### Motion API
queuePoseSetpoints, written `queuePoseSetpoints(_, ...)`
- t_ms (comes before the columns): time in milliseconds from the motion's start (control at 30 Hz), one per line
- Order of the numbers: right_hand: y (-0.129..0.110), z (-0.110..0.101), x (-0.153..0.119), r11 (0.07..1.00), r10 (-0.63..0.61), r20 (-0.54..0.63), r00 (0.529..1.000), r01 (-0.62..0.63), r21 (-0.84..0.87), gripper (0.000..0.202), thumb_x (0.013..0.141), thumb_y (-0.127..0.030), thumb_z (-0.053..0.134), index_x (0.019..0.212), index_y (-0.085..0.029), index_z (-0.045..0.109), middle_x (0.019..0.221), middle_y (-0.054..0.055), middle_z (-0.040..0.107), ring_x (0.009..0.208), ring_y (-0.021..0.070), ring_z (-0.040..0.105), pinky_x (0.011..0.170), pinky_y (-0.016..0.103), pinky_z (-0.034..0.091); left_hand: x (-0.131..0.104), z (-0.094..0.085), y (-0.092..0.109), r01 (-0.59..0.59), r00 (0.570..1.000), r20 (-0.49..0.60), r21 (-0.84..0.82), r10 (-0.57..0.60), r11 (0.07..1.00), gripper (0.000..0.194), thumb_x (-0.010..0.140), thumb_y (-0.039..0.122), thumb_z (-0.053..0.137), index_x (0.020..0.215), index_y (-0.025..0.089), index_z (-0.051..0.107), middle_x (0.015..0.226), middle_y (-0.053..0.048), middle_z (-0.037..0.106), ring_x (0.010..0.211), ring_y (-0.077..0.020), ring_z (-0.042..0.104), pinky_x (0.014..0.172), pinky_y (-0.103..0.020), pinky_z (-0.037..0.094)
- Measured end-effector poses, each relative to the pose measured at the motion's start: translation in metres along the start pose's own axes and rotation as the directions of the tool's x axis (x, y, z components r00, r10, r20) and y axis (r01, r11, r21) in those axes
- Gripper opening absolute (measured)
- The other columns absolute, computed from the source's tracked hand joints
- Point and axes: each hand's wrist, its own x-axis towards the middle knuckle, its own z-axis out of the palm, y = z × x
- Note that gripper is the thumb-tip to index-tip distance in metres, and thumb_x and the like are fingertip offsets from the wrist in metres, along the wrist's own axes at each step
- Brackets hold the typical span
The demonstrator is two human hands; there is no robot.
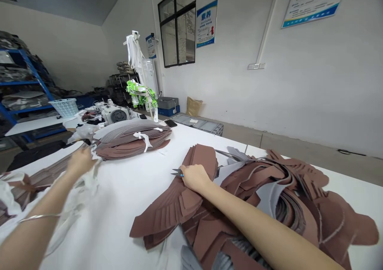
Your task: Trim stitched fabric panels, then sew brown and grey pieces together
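Observation:
My right hand [196, 177] is closed around a pair of thread snips [177, 172], whose dark blades point left past the fingers. It rests on a fanned stack of brown fabric pieces [167, 212]; whether it also grips the fabric I cannot tell. At the left, my left hand [80, 161] is smeared by motion and its fingers cannot be made out. It is over the far end of a long layered fabric bundle [55, 170], beside some white cloth strips [85, 190]. A bracelet circles the left wrist.
A bundle of grey and brown pieces [131, 140] tied with white strips lies ahead. More cut pieces [326, 214] heap up at the right. Beyond stand a sewing machine [115, 112], a phone [170, 123], a light blue basket [64, 107] and a grey crate [203, 125].

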Motion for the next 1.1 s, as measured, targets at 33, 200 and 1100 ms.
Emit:
queuePoseSetpoints(33,0.0,0.002,0.0,1.0,0.001,-0.005,1.0,-0.001,-0.005,0.025,0.087,-0.019,0.043,0.106,-0.015,0.059,0.093,0.016,0.07,0.086,0.0285,0.067,0.071,0.036,0.047,0.007,0.025,0.019,-0.059,0.997,0.059,0.012,0.058,0.998,0.047,0.072,0.028,0.068,0.114,0.011,0.054,0.127,-0.02,0.055,0.118,-0.0341,0.05,0.092,-0.048,0.044)
queuePoseSetpoints(200,0.001,0.008,0.001,1.0,0.004,-0.027,1.0,-0.004,-0.018,0.021,0.084,-0.02,0.046,0.101,-0.017,0.058,0.089,0.012,0.07,0.078,0.0273,0.068,0.064,0.033,0.046,0.046,0.104,0.1,-0.245,0.958,0.169,0.065,0.231,0.967,0.085,0.072,0.026,0.064,0.145,0.011,0.022,0.153,-0.025,0.014,0.142,-0.0372,0.009,0.105,-0.065,0.019)
queuePoseSetpoints(1100,0.001,0.011,-0.003,1.0,0.016,-0.052,0.999,-0.015,0.015,0.019,0.088,-0.023,0.045,0.102,-0.016,0.056,0.095,0.013,0.069,0.081,0.0264,0.067,0.068,0.033,0.046,-0.079,0.08,0.17,-0.503,0.826,0.349,0.104,0.441,0.858,0.034,0.091,0.029,0.05,0.119,0.01,0.053,0.103,-0.011,0.064,0.092,-0.0214,0.063,0.085,-0.042,0.049)
